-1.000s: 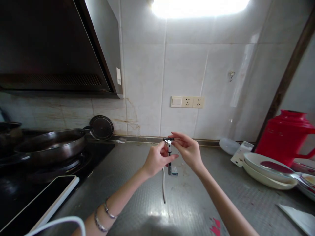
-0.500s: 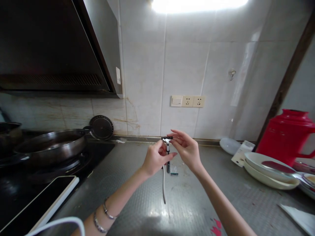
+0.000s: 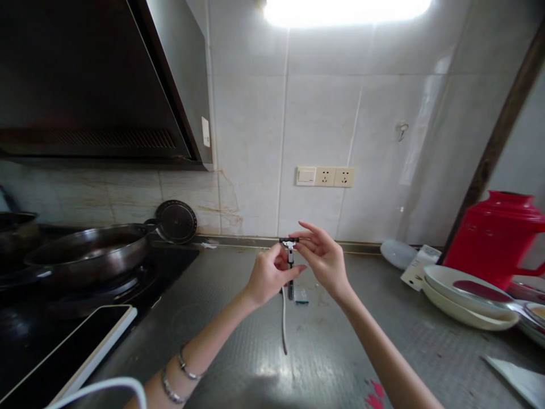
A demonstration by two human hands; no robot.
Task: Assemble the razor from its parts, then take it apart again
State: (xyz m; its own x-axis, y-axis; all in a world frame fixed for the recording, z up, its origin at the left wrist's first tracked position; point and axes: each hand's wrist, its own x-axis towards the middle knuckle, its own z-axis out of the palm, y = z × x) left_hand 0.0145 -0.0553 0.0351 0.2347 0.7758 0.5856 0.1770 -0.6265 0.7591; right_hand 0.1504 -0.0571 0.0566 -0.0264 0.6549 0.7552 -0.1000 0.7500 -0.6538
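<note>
Left hand (image 3: 269,277) gripped the T-shaped tool (image 3: 290,255) by its handle, right hand (image 3: 324,260) pinched its head: squarely between both hands!

Steel pan (image 3: 114,260) on black stove (image 3: 174,266), left; range hood (image 3: 85,74) above. Red jug (image 3: 485,241) behind stacked plates (image 3: 457,311), right. Sockets (image 3: 325,176) and hook (image 3: 402,129) on tiled wall (image 3: 247,125).

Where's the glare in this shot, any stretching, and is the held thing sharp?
Head view, top: the lamp burns out to white, while the counter shines near the bottom middle; head view, right: the red jug leans, probably from lens stretch; head view, centre: the razor-like tool is small and soft, its fine detail hard to read.
</note>
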